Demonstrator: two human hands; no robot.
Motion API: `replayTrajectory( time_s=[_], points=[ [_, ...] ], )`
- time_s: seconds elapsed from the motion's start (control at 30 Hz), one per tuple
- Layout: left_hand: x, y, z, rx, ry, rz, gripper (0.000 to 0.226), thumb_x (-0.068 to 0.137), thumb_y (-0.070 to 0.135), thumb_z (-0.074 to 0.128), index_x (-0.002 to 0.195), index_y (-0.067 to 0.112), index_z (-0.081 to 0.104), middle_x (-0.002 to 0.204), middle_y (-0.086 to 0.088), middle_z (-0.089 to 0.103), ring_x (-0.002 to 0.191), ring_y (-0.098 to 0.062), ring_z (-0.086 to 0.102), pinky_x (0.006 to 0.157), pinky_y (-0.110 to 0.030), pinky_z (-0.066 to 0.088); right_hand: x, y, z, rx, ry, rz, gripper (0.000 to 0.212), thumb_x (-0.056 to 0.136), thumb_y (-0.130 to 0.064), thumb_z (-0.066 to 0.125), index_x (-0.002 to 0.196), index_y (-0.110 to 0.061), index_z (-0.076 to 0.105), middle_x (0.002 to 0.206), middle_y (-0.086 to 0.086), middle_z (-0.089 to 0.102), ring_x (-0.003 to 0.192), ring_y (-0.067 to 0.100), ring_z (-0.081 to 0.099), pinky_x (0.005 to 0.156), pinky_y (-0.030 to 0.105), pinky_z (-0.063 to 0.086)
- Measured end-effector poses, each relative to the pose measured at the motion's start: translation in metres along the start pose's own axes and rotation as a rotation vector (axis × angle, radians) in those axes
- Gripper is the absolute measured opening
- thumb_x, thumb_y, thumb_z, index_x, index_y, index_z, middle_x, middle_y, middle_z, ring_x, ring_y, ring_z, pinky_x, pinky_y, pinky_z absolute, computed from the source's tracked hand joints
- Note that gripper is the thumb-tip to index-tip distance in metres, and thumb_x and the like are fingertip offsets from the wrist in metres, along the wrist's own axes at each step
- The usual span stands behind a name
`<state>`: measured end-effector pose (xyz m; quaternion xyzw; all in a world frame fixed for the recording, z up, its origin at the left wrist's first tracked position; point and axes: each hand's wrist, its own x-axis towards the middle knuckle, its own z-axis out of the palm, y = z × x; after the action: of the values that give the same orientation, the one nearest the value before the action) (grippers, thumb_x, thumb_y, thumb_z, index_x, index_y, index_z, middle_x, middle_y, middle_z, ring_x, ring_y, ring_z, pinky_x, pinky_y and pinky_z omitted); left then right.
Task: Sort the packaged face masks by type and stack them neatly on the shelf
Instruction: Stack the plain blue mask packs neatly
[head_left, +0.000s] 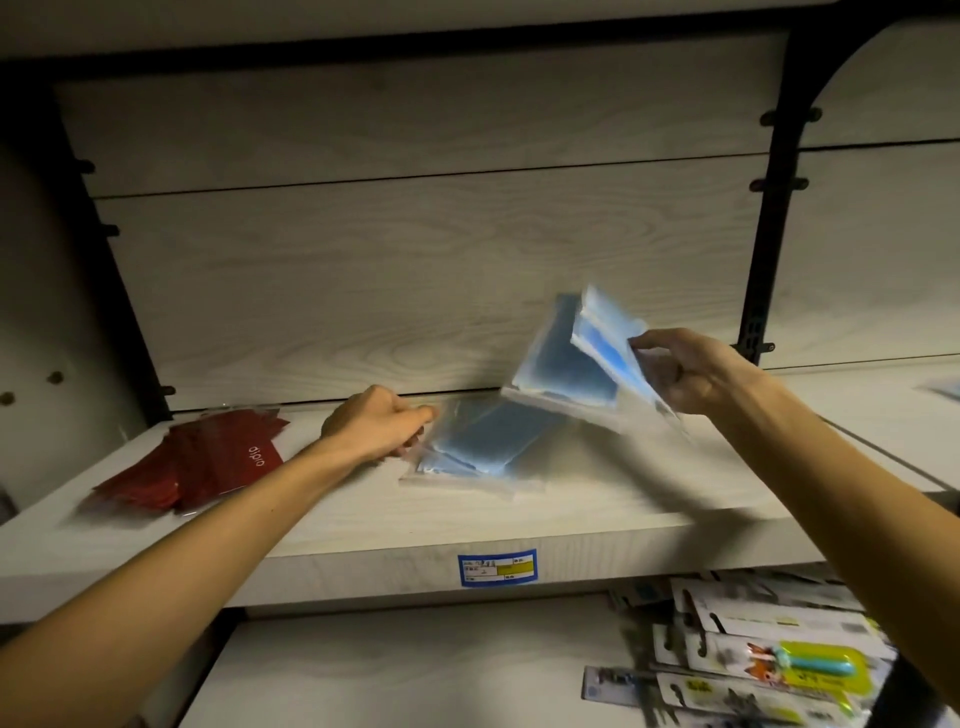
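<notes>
Both forearms are bare from the frame edge to the wrist, with no sleeve showing on either. The left hand (376, 423) and the right hand (685, 371) wear no gloves, and no ring, watch or bracelet shows on them.

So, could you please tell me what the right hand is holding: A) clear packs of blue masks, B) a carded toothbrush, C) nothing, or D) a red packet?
A: the right hand pinches clear packs of blue masks lifted above the shelf, while the red packets lie far left.
</notes>
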<state>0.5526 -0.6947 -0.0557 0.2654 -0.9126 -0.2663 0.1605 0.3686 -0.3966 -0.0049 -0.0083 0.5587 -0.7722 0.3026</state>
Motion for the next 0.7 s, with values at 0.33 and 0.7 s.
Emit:
replayTrajectory(
  time_s=[0.33,0.7],
  points=[
    [0.0,0.023,0.006,-0.286,-0.257,-0.058,0.038,0.095,0.066,0.047,0.105,0.03,0.059,0.108,0.003,0.066,0.102,-0.015,0.062,0.09,-0.036,0.048,0.003,0.05,0.016,-0.559,-0.001,-0.262,0.029,0.088,-0.004,0.069,0.109,0.014,0.062,0.083,0.022,0.062,0.069,0.032,0.063,0.062,0.036,0.049],
    [-0.005,0.041,-0.002,-0.978,-0.353,-0.418,0.023,0.099,0.008,0.051,0.077,0.006,0.051,0.076,-0.013,0.057,0.048,-0.02,0.059,0.045,-0.03,0.053,-0.007,0.056,0.005,-0.59,-0.134,-0.311,0.015,0.086,-0.001,0.072,0.099,0.004,0.066,0.081,0.018,0.062,0.061,0.021,0.062,0.047,0.028,0.048]
  ],
)
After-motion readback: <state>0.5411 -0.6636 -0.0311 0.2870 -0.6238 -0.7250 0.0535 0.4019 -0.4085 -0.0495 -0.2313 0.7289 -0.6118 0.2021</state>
